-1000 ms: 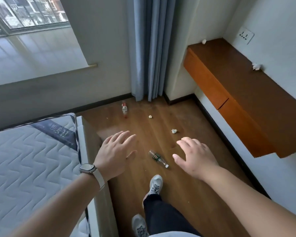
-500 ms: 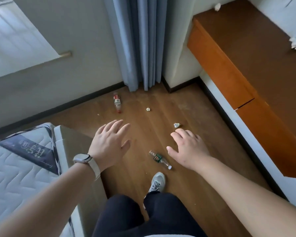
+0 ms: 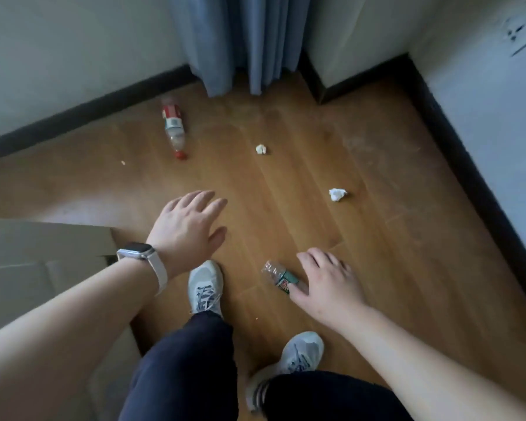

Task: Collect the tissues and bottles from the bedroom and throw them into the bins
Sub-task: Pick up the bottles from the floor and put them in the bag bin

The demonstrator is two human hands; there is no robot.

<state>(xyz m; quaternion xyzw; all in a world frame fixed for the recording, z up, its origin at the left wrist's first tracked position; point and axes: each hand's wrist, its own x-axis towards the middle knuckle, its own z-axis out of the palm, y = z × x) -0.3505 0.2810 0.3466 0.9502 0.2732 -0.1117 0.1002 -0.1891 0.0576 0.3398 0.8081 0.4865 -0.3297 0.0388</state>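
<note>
1. Progress: early, by my read. Nothing is in hand yet and no bins are in view.
2. Right hand is low over the green bottle, fingers spread and curled down. The thumb is at or against the label end. Not closed on it; real contact I can't tell. I'd call this the first pickup, mid-reach.
3. Left hand is open, palm down, empty, hovering above the floor. Watch on that wrist.
4. Green bottle: lying on its side near the front of the visible floor, just ahead of the shoes, clear of the walls.
5. Red bottle: also on its side, near the far-left skirting, cap pointing toward the person. Untouched.
6. Tissue A: small wad, mid-floor, in front of the curtain.
7. Tissue B: bigger wad, right of centre, well apart from the right wall.
8. So left to do on this patch: two bottles, two tissues, then the bin run. Whatever lies elsewhere in the room is out of frame.
9. Surface: wood-look plank floor, flat, a bit dusty or scuffed toward the far right corner. A tiny crumb sits at the left.
10. Room: pale walls with dark skirting, a boxed-out corner right of the curtain, a socket on the right wall, and a bed frame corner at the left edge.
</note>
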